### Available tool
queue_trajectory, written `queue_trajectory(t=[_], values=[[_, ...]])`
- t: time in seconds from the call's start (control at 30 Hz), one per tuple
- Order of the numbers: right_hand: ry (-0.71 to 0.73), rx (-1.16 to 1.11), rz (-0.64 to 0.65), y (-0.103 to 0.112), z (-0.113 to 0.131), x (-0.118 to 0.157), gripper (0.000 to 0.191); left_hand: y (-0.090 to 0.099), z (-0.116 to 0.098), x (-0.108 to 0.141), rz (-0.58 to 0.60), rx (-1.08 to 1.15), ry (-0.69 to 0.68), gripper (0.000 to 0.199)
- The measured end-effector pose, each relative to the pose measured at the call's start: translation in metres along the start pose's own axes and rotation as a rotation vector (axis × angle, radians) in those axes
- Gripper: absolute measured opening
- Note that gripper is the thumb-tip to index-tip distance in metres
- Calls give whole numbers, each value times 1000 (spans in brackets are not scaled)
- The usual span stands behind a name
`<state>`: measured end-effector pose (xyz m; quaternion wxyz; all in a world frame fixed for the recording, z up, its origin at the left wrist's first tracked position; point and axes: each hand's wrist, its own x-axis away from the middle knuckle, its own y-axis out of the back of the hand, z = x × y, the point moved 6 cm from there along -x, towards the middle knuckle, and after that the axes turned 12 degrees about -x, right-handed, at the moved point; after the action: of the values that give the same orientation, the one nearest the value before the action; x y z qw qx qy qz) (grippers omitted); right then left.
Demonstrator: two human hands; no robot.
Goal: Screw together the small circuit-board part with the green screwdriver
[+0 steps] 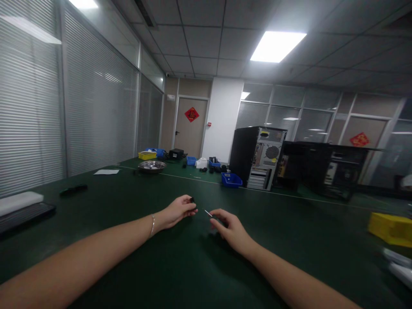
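My left hand [179, 210] is held over the middle of the green table [154, 262], fingers closed on a small black piece [192, 200] whose kind I cannot make out. A bracelet circles that wrist. To its right, my right hand [232, 230] pinches a thin silver rod [208, 213] that points up and left toward the left hand. Whatever handle the rod has is hidden by the fingers. A short gap separates the rod's tip from the black piece.
Farther back stand a black computer case [246, 150], a blue bin [231, 180] and a metal bowl [152, 167]. A black keyboard-like slab [28, 218] lies at left, near a dark green object [73, 189]. A yellow bin [390, 228] sits at right.
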<state>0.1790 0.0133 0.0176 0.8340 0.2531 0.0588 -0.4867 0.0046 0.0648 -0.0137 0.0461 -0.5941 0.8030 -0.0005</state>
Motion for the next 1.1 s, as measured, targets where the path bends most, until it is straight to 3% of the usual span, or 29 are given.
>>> queue_trajectory(t=[0.17, 0.33, 0.5, 0.77, 1.1], values=[[74, 3, -9, 2, 3, -1, 27, -2, -1, 0, 42, -48, -27, 26], [35, 37, -84, 6, 0, -1, 33, -12, -9, 8, 145, -151, -30, 29], [19, 39, -58, 5, 1, 0, 33, -19, -13, 12, 241, -302, -74, 33], [-34, 54, -83, 9, -12, -1, 35, -17, -12, 12, 245, -399, -80, 38], [19, 81, -71, 9, -13, -2, 30, -21, -20, 18, 251, -443, -136, 43]])
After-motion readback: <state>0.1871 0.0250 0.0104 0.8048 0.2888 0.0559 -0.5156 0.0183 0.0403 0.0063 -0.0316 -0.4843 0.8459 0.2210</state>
